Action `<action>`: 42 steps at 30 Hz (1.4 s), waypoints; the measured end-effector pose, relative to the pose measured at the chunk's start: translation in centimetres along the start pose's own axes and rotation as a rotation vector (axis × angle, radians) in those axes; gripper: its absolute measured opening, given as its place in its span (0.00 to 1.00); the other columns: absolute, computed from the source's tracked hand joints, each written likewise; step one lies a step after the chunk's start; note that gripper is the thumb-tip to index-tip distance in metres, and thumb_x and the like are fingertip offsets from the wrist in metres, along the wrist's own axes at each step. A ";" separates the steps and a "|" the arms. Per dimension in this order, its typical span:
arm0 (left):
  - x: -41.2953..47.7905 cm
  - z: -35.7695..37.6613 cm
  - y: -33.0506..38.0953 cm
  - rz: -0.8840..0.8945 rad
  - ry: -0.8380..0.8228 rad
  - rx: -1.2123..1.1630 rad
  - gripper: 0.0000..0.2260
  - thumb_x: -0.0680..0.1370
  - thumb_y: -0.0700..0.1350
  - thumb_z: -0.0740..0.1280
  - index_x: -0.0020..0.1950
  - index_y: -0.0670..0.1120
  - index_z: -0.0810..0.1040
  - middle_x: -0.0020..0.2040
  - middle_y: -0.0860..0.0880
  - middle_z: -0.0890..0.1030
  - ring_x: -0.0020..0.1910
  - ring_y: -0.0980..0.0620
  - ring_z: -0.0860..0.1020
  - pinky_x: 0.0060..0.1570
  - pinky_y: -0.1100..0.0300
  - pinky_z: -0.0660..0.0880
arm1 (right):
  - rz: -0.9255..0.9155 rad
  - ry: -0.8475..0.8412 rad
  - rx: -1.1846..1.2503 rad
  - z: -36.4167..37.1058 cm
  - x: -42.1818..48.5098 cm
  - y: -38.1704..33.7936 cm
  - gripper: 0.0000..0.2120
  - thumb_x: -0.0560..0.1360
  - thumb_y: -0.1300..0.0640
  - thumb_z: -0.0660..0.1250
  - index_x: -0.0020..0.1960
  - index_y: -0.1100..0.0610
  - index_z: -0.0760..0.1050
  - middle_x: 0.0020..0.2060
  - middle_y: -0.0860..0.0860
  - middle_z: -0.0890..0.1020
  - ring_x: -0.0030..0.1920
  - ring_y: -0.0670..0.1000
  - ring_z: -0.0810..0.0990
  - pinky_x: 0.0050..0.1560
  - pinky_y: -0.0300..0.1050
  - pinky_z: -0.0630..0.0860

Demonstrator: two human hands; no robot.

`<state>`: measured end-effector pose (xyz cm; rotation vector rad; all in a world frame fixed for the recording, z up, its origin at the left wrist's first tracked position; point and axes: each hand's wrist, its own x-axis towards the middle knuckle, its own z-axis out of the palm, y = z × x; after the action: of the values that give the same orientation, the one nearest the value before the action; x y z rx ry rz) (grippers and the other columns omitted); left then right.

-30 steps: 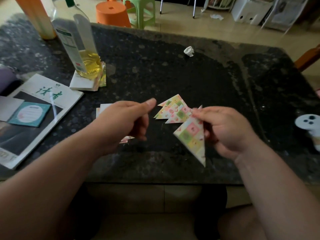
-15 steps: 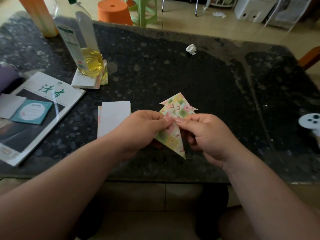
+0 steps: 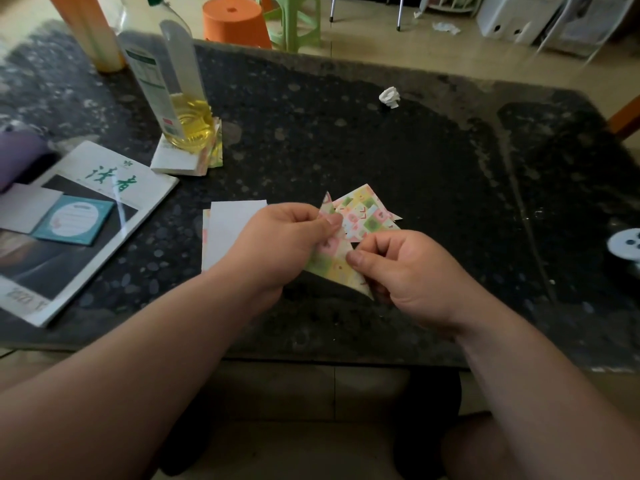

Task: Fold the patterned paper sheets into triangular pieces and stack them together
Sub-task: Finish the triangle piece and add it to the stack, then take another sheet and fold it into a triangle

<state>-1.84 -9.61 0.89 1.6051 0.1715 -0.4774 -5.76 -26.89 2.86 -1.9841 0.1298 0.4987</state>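
Where the hands meet: above the near middle of the dark speckled table (image 3: 381,150), close together, both on one piece of paper.
Left hand (image 3: 280,244): thumb and curled fingers pinch the upper left part of the folded triangle (image 3: 332,263).
Right hand (image 3: 408,275): thumb on top and fingers curled beneath, pinching the triangle's lower right edge.
Folded triangle: squares of pink, green and yellow; one tip points up and the longer tip points down toward the near edge.
Stacked triangles (image 3: 363,213): same pattern, on the table just behind the hands, partly hidden by the held piece and the fingers.
Flat sheets (image 3: 232,226): white side up, on the table beside the left hand, which covers their right part.
Bottle (image 3: 173,91): upright at far left on a small pad of paper (image 3: 176,162), with yellow liquid low inside.
Magazine (image 3: 104,202): at the left edge, with a teal card (image 3: 74,223) lying on it.
Crumpled paper (image 3: 389,97): far middle of the table, well apart from the hands.
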 end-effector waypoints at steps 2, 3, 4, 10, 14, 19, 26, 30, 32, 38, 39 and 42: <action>0.2 -0.5 0.2 0.014 0.035 0.011 0.14 0.79 0.48 0.73 0.33 0.48 0.84 0.35 0.47 0.83 0.38 0.47 0.82 0.50 0.44 0.82 | -0.011 -0.061 -0.022 -0.3 0.0 0.2 0.10 0.81 0.54 0.69 0.42 0.56 0.81 0.28 0.46 0.79 0.29 0.42 0.74 0.31 0.37 0.70; 0.4 -0.8 0.3 0.027 0.054 0.020 0.14 0.79 0.48 0.73 0.33 0.48 0.84 0.35 0.48 0.83 0.38 0.47 0.82 0.48 0.46 0.82 | -0.006 -0.120 -0.052 -0.7 -0.1 0.3 0.10 0.80 0.55 0.70 0.40 0.54 0.81 0.28 0.46 0.79 0.29 0.43 0.74 0.31 0.37 0.70; 0.6 -1.2 0.6 0.038 0.102 0.001 0.13 0.79 0.47 0.73 0.34 0.48 0.84 0.35 0.49 0.83 0.39 0.48 0.81 0.45 0.49 0.81 | 0.010 -0.217 -0.112 -1.1 -0.3 0.2 0.10 0.80 0.55 0.71 0.40 0.54 0.81 0.29 0.46 0.80 0.31 0.44 0.75 0.33 0.38 0.71; 1.1 -4.6 2.5 0.093 0.224 0.134 0.13 0.79 0.51 0.73 0.36 0.48 0.81 0.30 0.52 0.77 0.28 0.53 0.72 0.28 0.57 0.70 | 0.190 -0.288 -0.435 -2.9 -1.2 0.6 0.15 0.78 0.50 0.72 0.34 0.51 0.82 0.29 0.46 0.81 0.30 0.40 0.78 0.38 0.42 0.73; -0.5 -1.4 0.7 0.004 -0.242 0.516 0.11 0.73 0.55 0.77 0.41 0.49 0.83 0.32 0.52 0.82 0.27 0.55 0.76 0.29 0.59 0.72 | 0.196 0.187 0.121 -3.2 0.3 1.0 0.14 0.79 0.52 0.71 0.36 0.58 0.79 0.28 0.51 0.76 0.25 0.45 0.69 0.26 0.39 0.64; -0.1 -0.8 0.7 -0.072 -0.453 0.487 0.04 0.71 0.48 0.80 0.43 0.55 0.86 0.45 0.52 0.87 0.48 0.50 0.86 0.57 0.45 0.81 | 0.156 0.082 0.131 -2.1 0.4 0.5 0.06 0.78 0.57 0.73 0.46 0.59 0.83 0.30 0.51 0.79 0.26 0.45 0.71 0.24 0.37 0.67; 0.0 -1.6 0.5 -0.110 -0.435 0.496 0.03 0.72 0.47 0.79 0.43 0.51 0.87 0.46 0.51 0.88 0.49 0.50 0.86 0.60 0.43 0.80 | 0.162 0.028 0.210 -2.3 0.6 0.7 0.05 0.77 0.59 0.73 0.47 0.60 0.84 0.33 0.54 0.81 0.26 0.45 0.71 0.23 0.36 0.65; -0.1 -1.5 0.6 -0.117 -0.458 0.514 0.03 0.73 0.47 0.78 0.44 0.50 0.86 0.45 0.51 0.88 0.49 0.51 0.86 0.59 0.45 0.81 | 0.134 0.008 0.129 -1.3 1.1 0.8 0.04 0.77 0.59 0.74 0.44 0.58 0.85 0.32 0.52 0.82 0.26 0.44 0.74 0.24 0.35 0.68; -0.1 -1.5 0.7 -0.113 -0.466 0.527 0.03 0.73 0.47 0.78 0.44 0.51 0.86 0.45 0.51 0.88 0.49 0.51 0.86 0.60 0.44 0.80 | 0.118 -0.014 0.116 -1.2 1.2 0.7 0.04 0.77 0.60 0.74 0.43 0.57 0.85 0.32 0.52 0.83 0.26 0.43 0.75 0.24 0.35 0.68; 0.4 -2.7 0.4 -0.130 -0.365 0.428 0.07 0.72 0.46 0.79 0.48 0.51 0.86 0.46 0.48 0.88 0.50 0.46 0.86 0.57 0.43 0.81 | 0.185 0.031 0.185 -1.8 1.6 0.7 0.05 0.77 0.64 0.71 0.43 0.62 0.81 0.33 0.56 0.82 0.26 0.48 0.74 0.21 0.36 0.64; 0.5 -2.9 0.4 -0.128 -0.312 0.363 0.07 0.72 0.43 0.79 0.49 0.50 0.86 0.46 0.47 0.88 0.48 0.45 0.86 0.54 0.45 0.82 | 0.198 0.048 0.216 -1.8 1.8 0.8 0.05 0.78 0.64 0.71 0.43 0.62 0.81 0.33 0.56 0.83 0.27 0.48 0.74 0.21 0.36 0.63; 0.8 -3.5 0.9 -0.082 -0.096 0.112 0.09 0.74 0.37 0.76 0.52 0.45 0.83 0.44 0.45 0.86 0.36 0.51 0.82 0.36 0.58 0.78 | 0.210 0.142 0.266 -1.6 2.3 1.1 0.05 0.79 0.62 0.70 0.44 0.60 0.81 0.34 0.54 0.84 0.28 0.47 0.75 0.23 0.37 0.65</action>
<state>-0.11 -6.39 1.44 1.6846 0.1408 -0.6361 -3.57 -28.55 1.66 -1.7512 0.4735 0.4493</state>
